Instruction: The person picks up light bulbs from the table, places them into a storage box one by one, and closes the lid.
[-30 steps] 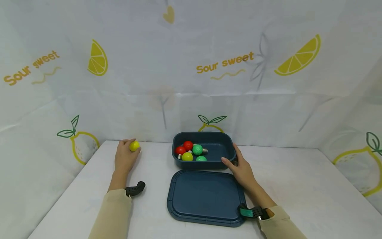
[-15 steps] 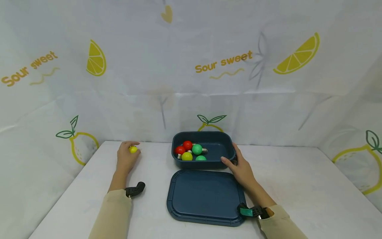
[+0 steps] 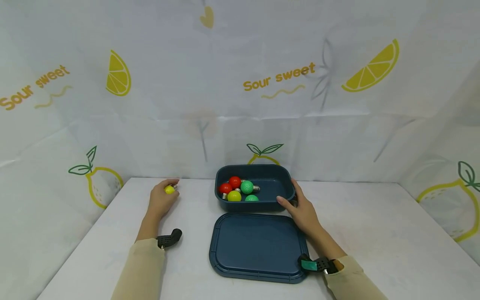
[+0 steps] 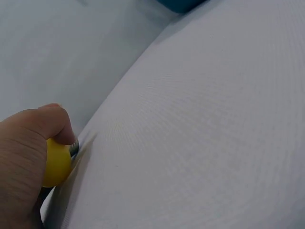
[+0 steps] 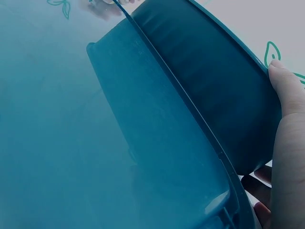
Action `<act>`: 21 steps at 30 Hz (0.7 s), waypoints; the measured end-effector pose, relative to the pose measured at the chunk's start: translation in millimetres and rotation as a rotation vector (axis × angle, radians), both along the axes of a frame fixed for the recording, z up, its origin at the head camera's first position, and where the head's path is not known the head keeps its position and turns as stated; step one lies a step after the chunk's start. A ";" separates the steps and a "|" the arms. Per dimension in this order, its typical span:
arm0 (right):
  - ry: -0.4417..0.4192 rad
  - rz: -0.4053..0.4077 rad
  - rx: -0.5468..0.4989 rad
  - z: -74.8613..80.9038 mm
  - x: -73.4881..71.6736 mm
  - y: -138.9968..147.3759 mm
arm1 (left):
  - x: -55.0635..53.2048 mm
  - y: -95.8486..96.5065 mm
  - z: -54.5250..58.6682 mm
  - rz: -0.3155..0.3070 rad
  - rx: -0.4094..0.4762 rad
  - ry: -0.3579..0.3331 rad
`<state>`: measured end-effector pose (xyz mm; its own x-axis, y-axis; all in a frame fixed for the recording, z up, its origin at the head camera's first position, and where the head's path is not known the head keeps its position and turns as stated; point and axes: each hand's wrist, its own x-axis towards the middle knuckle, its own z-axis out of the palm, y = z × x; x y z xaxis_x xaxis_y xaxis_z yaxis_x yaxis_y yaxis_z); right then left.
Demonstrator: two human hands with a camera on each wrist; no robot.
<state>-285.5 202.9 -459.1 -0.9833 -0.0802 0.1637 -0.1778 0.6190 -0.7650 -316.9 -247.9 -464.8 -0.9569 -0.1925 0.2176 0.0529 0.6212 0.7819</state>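
At the table's back left my left hand (image 3: 161, 200) holds a yellow light bulb (image 3: 169, 190) between thumb and fingers, low over the tabletop. In the left wrist view the bulb (image 4: 58, 164) shows its metal screw base beneath a bent fingertip. My right hand (image 3: 303, 212) grips the near right corner of a dark blue box (image 3: 277, 204), thumb at the rim and fingers round the side. Inside the box's left half lie red bulbs (image 3: 225, 188), a yellow bulb (image 3: 234, 196) and green bulbs (image 3: 247, 187). The right wrist view shows the box wall (image 5: 209, 86) beside my thumb.
A dark blue lid (image 3: 258, 248) lies flat in front of the box, partly under my right wrist strap (image 3: 318, 265). White cloth with lemon prints (image 3: 232, 133) rises behind the white table (image 3: 367, 233).
My left hand has shifted slightly right, and the yellow bulb has turned in its fingers so that its metal base now shows. The right hand and box stay in place.
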 end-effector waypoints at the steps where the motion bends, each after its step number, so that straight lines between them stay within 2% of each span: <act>1: 0.001 0.000 0.000 -0.1 -0.1 0.0 | 0.3 0.0 0.0 0.001 0.004 0.001; 7: 0.003 -0.001 0.002 -0.7 -0.4 0.1 | 0.0 -1.6 0.6 -0.008 -0.024 0.001; 12: 0.005 -0.001 0.003 -1.3 -0.5 0.3 | -2.1 -2.4 -3.1 -0.040 -0.034 -0.006; 17: 0.013 0.003 -0.002 -1.8 -0.4 -0.1 | -1.6 -1.6 -4.0 -0.035 -0.067 -0.027; 21: 0.010 0.004 -0.001 -2.2 -0.9 -0.5 | -1.2 -1.3 -2.7 -0.026 -0.137 -0.045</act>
